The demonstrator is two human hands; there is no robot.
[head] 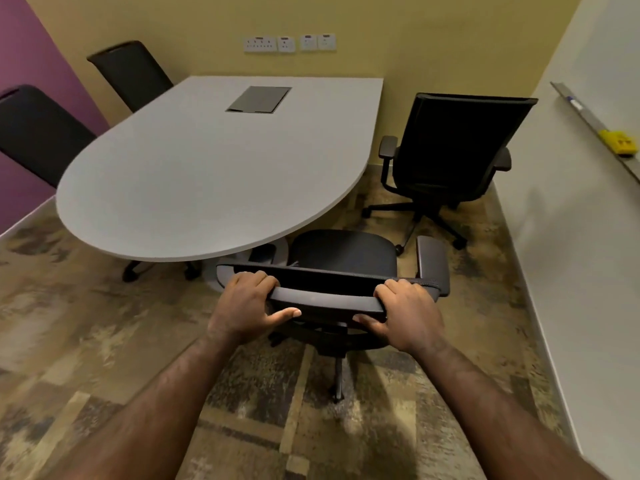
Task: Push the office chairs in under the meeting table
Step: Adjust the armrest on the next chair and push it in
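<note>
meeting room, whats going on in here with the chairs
A person grips the top of a chair's backrest with the left hand and right hand. Its seat sits just at the rounded end of the white table. Another chair stands clear of the table on the right. Two more sit on the far left side.

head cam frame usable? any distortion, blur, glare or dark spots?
Head view: strong wide-angle bowing, the whiteboard tray and wall edges curve. Dim warm light; the chair by the right wall is near-black with little detail. Soft overall, the wall sockets unreadable. No harsh glare on the meeting table. The left hand and right hand on the near chair's backrest read clearly.
</note>
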